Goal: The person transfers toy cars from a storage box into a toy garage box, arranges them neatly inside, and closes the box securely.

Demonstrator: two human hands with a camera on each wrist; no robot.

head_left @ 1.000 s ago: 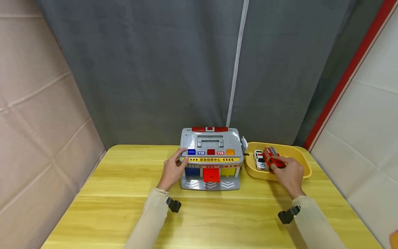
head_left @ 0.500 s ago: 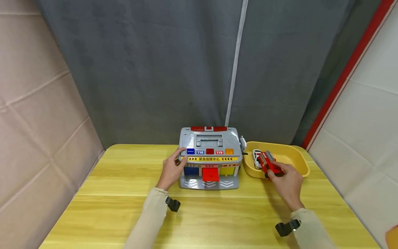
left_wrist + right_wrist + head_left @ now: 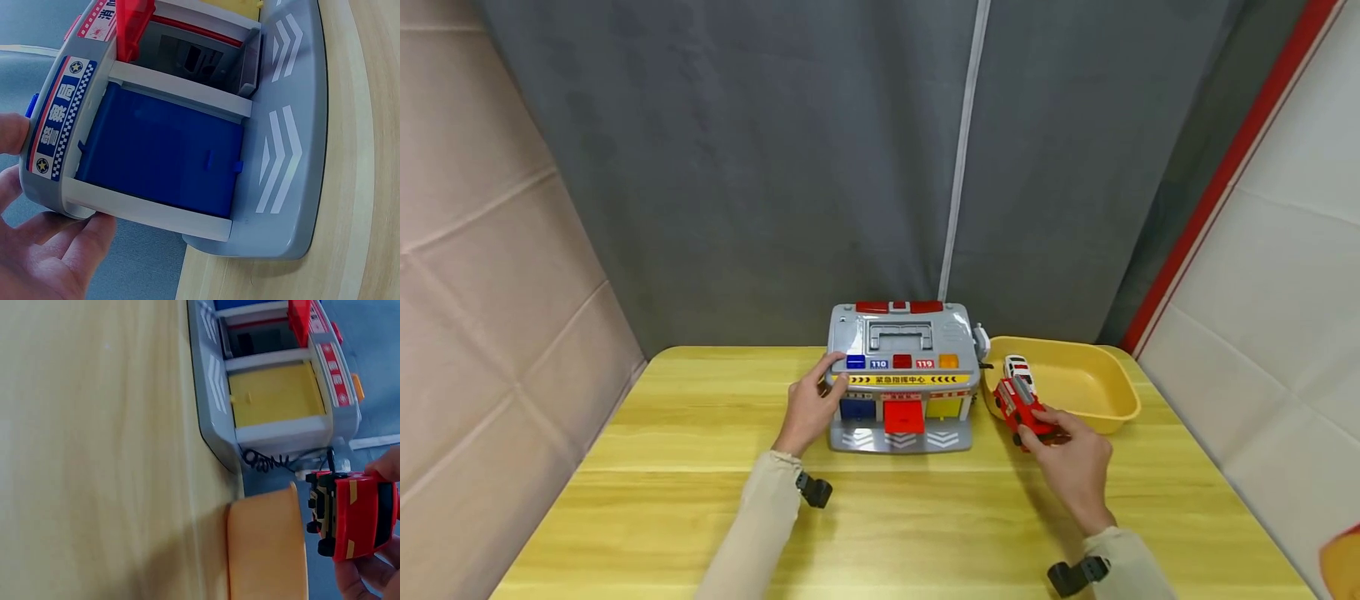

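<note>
A grey toy emergency station (image 3: 859,333) stands at the table's back, with blue (image 3: 162,153), red (image 3: 904,417) and yellow (image 3: 275,394) doors. The red door is swung up and out; the other two are down. At the station's left end, my left hand (image 3: 808,412) holds the roof edge between thumb and fingers. My right hand (image 3: 1078,465) pinches a red toy fire truck (image 3: 1017,407) over the front left rim of a yellow tray (image 3: 1086,379). In the right wrist view the fire truck (image 3: 362,515) shows its wheels clear of the tray wall (image 3: 269,544).
A white toy car (image 3: 1018,368) lies in the tray's left end, partly hidden by the truck. A black coiled cord (image 3: 262,460) hangs at the station's right side. A grey curtain (image 3: 775,167) rises behind the wooden table (image 3: 887,525).
My right hand has lifted the fire truck from beside the white car and brought it left and toward me, over the tray's front rim. The left hand keeps its hold on the station.
</note>
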